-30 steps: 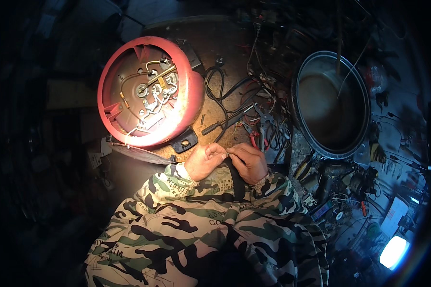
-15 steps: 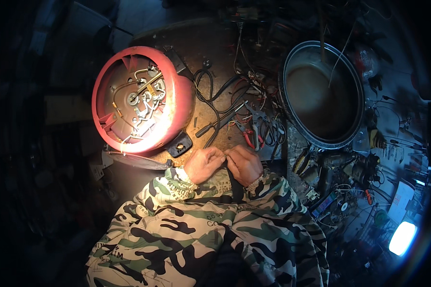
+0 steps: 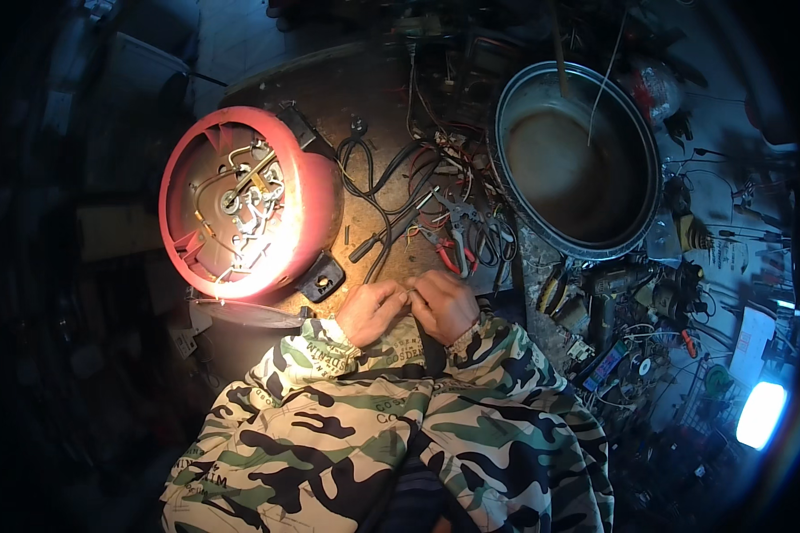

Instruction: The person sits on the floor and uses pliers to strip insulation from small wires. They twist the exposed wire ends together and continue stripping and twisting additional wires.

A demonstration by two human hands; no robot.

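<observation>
My left hand (image 3: 370, 314) and my right hand (image 3: 444, 307) meet at the table's near edge, close to my camouflage jacket. Both have thumb and fingers pinched together, tip to tip. Whatever lies between the fingertips is too small to make out. Left of them, a red round appliance housing (image 3: 322, 191) lies tipped with its underside up, showing wires (image 3: 206, 191) and metal terminals inside. Its black handle (image 3: 322, 279) points toward my left hand. Beyond my hands are a black-handled screwdriver (image 3: 364, 250) and red-handled pliers (image 3: 448, 258).
A black power cord (image 3: 364, 192) loops across the brown tabletop. At the right stands a large round metal pot (image 3: 505, 191) with sticks or wires leaning in it. Tangled leads (image 3: 453, 155) lie between. Cluttered tools (image 3: 613, 284) and a bright lamp (image 3: 763, 415) are farther right.
The whole view has turned slightly, so the housing sits lower and the pot higher and more to the left. My hands stay together, with small finger movements.
</observation>
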